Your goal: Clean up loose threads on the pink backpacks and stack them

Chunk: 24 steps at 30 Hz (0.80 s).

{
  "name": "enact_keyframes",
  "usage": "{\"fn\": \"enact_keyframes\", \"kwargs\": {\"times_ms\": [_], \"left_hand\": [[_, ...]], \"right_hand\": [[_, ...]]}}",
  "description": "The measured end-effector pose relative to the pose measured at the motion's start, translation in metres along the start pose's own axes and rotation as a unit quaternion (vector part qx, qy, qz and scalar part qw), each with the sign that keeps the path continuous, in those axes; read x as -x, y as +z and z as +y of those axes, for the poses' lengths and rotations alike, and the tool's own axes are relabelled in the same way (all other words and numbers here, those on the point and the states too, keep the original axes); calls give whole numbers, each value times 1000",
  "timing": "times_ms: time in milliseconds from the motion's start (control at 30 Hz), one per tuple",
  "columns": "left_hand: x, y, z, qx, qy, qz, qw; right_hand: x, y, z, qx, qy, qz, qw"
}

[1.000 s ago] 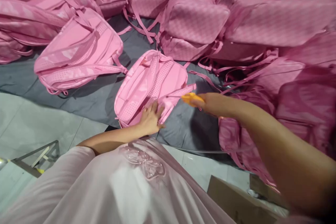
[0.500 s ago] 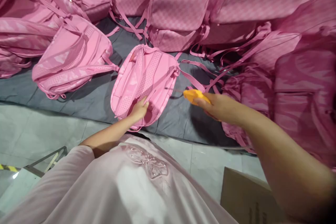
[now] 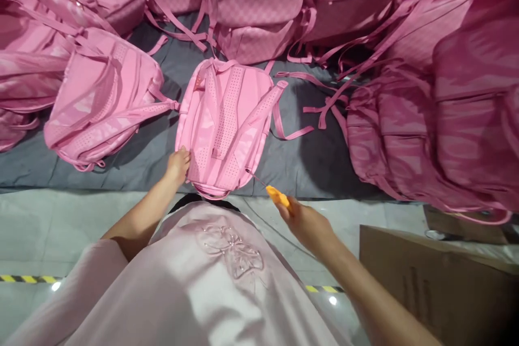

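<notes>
A pink backpack (image 3: 231, 119) lies back-side up on a grey cloth (image 3: 316, 162), its perforated shoulder straps facing me. My left hand (image 3: 177, 165) grips its lower left edge, fingers curled on the fabric. My right hand (image 3: 304, 223) is closed around a small yellow-orange cutter (image 3: 278, 196), whose thin metal tip points at the backpack's lower right corner. The hand hovers just below the cloth's near edge. A loose pink strap (image 3: 290, 132) trails to the right of the backpack.
Several more pink backpacks (image 3: 101, 97) are piled around the cloth, left, far side and right (image 3: 438, 119). A cardboard box (image 3: 438, 275) stands on the pale tiled floor at the lower right. Yellow-black tape (image 3: 24, 279) marks the floor at left.
The backpack has been pulled nearer and turned straighter. My left hand slid from its middle to the lower left edge. My right hand with the cutter drew back toward me, below the backpack.
</notes>
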<state>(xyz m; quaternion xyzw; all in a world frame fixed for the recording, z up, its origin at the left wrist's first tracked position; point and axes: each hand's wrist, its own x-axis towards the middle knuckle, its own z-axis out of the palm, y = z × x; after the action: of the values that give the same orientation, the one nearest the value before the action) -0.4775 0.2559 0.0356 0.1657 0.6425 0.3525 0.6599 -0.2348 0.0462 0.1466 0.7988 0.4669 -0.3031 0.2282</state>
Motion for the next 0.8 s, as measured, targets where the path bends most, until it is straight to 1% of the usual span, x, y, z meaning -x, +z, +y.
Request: {"fn": "enact_keyframes", "kwargs": {"times_ms": [33, 67, 100, 167, 300, 367, 433, 500, 567, 667, 700, 733, 800], "left_hand": [[-4, -6, 5, 36, -62, -9, 997], [-6, -9, 8, 56, -97, -19, 994], [-7, -10, 10, 69, -113, -32, 991], [-8, -10, 10, 100, -141, -77, 982], [-11, -2, 5, 99, -195, -196, 956], [-17, 3, 2, 99, -214, -253, 938], [-23, 7, 1, 95, -226, -302, 921], [-29, 8, 1, 90, -225, -334, 911], [-36, 5, 1, 90, -217, -356, 904], [-46, 0, -3, 87, -208, -355, 907], [-49, 0, -5, 84, -206, -350, 910], [-52, -1, -6, 82, -201, -348, 912], [-55, 0, -8, 79, -192, -350, 914]], "right_hand": [[1, 12, -10, -15, 6, -3, 1000], [0, 22, -20, -27, 12, 1, 1000], [-2, 31, -30, -35, 19, 5, 999], [-10, 42, -47, -50, 28, 7, 998], [-33, 51, -77, -85, 31, 17, 996], [-44, 53, -90, -96, 19, 35, 995], [-50, 55, -98, -101, -2, 59, 993], [-50, 59, -98, -96, -8, 74, 993], [-47, 66, -90, -83, 19, 83, 993], [-44, 79, -76, -60, 100, 103, 988], [-47, 83, -73, -58, 116, 112, 985], [-51, 86, -72, -59, 121, 121, 983], [-63, 88, -76, -67, 109, 144, 981]]}}
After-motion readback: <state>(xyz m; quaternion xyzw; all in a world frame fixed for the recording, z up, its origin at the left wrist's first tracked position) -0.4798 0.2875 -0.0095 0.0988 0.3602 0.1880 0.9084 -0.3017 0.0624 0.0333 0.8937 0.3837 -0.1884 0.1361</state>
